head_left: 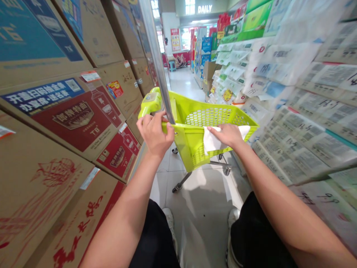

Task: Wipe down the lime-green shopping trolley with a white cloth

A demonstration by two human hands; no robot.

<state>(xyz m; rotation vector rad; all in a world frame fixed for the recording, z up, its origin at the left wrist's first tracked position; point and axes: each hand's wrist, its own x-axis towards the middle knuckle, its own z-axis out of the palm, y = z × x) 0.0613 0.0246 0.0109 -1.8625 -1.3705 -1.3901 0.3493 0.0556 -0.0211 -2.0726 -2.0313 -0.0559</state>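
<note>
A yellow-green child-size shopping cart (pixel 192 143) with a perforated plastic basket stands in front of me on metal legs with casters. My left hand (pixel 156 133) is closed over the basket's near left corner, its fingers curled over the edge beside a metal pole (pixel 158 56) that rises from there. On the near rim, my right hand (pixel 230 134) holds a white cloth (pixel 210 143) against the plastic, thumb toward me. The cloth hangs down the basket's near side and sticks out to the right of the hand. The fingers beyond the rim are partly hidden.
Stacked cardboard cartons (pixel 75 119) wall the left side. Packs of tissue paper (pixel 304 137) are piled along the right, close to the cart. A tiled aisle floor (pixel 182 80) runs ahead, with a blue stool (pixel 172 65) at its far end.
</note>
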